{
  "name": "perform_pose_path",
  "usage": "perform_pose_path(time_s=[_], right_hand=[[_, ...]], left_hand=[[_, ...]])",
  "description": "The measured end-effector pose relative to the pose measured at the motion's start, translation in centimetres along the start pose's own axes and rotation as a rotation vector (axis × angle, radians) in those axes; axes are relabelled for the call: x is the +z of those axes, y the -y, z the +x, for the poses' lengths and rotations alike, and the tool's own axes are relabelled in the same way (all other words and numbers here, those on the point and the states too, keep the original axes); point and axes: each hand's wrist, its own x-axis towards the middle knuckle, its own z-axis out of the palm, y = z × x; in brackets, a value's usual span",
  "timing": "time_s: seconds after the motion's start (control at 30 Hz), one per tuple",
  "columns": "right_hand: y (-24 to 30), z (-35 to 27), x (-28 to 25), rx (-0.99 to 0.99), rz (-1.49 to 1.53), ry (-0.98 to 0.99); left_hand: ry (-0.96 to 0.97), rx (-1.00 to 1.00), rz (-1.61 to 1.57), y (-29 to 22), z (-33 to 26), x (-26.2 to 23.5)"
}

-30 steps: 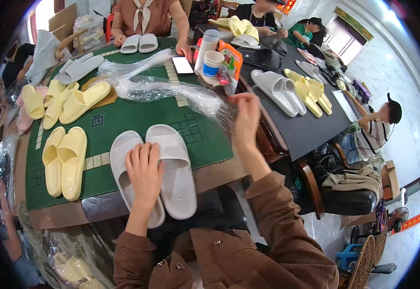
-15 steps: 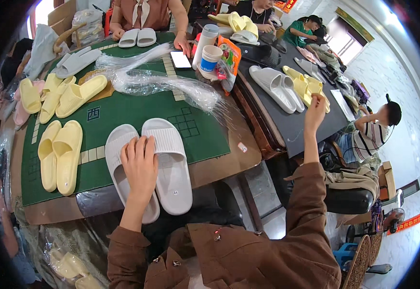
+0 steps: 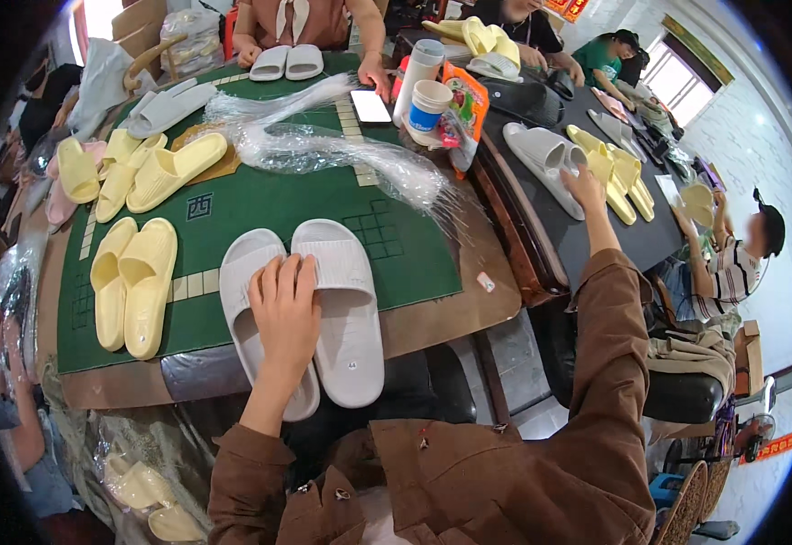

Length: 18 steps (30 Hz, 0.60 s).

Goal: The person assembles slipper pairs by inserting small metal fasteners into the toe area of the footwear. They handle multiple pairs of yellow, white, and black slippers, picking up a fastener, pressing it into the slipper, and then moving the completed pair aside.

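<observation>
In front of me, a pair of light grey slide slippers point(image 3: 349, 350) juts over the table's near edge. My left hand point(image 3: 285, 313) is closed over their adjoining straps, its thumb hidden. My right arm stretches to the dark table on the right. There my right hand point(image 3: 587, 193), fingers bent together, grips one slipper of another grey pair point(image 3: 541, 168); the hand covers part of it. Beside that hand lies a yellow slipper pair point(image 3: 621, 177). Left of the near grey pair, two yellow slippers point(image 3: 146, 291) rest on the green mat point(image 3: 260, 213).
Clear plastic film point(image 3: 323, 154) spreads across the mat. A phone point(image 3: 371, 106), a white bottle point(image 3: 419, 77), a paper cup point(image 3: 428, 109) and an orange bag point(image 3: 466, 118) stand at the back right. More slippers point(image 3: 178, 173) lie at left. Other people sit around both tables; one wears stripes point(image 3: 730, 277).
My right hand has moved from the yellow slippers to the grey pair beside them. My left hand stays on the near grey pair. The striped-shirt person now holds up a yellow slipper.
</observation>
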Motion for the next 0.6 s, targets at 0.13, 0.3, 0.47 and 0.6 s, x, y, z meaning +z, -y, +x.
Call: perform_pose_path(time_s=[0.13,0.3,0.47,0.6], right_hand=[[1.9,0.1,1.2,0.052,0.054,-0.004],[1.9,0.7,-0.1,0.064,-0.014,0.034],[4.9,-1.1,-2.8,0.014,-0.009,0.101],[5.0,-0.8,-1.8,0.034,-0.015,0.039]], left_hand=[[0.024,-0.008,0.009,0.1,-0.1,0.0],[0.024,-0.026,-0.021,0.1,-0.2,0.4],[0.01,-0.026,-0.019,0.2,-0.3,0.2],[-0.002,-0.026,-0.03,0.3,-0.3,0.2]])
